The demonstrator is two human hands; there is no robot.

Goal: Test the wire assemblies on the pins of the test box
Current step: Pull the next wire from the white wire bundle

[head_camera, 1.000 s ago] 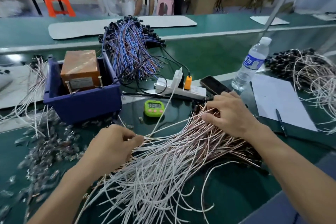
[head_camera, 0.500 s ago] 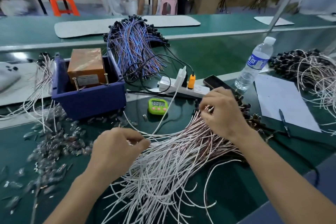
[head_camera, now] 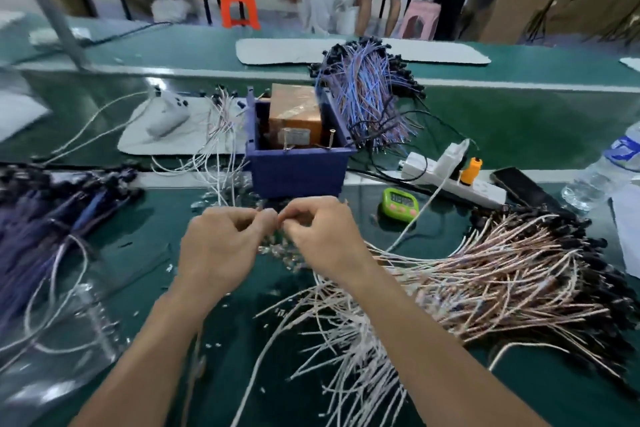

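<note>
Your L hand (head_camera: 221,246) & R hand (head_camera: 322,236) meet just in front of the blue bin (head_camera: 298,173) — fingers curled, tips pinched together, but blur hides what they grip, so can't tell. Test box (head_camera: 294,111) sits in that bin w/ pins (head_camera: 331,139) sticking up at its near side. Wire assemblies (head_camera: 485,274) fan out on the bench (head_camera: 519,107), R of your hands.

No text can be read for certain. The green timer (head_camera: 400,203), right of the blue bin (head_camera: 298,172), shows blurred digits. The pale label (head_camera: 296,136) on the test box (head_camera: 294,111) inside the bin and the blue label on the bottle (head_camera: 601,172) far right of the bin are also illegible.
</note>
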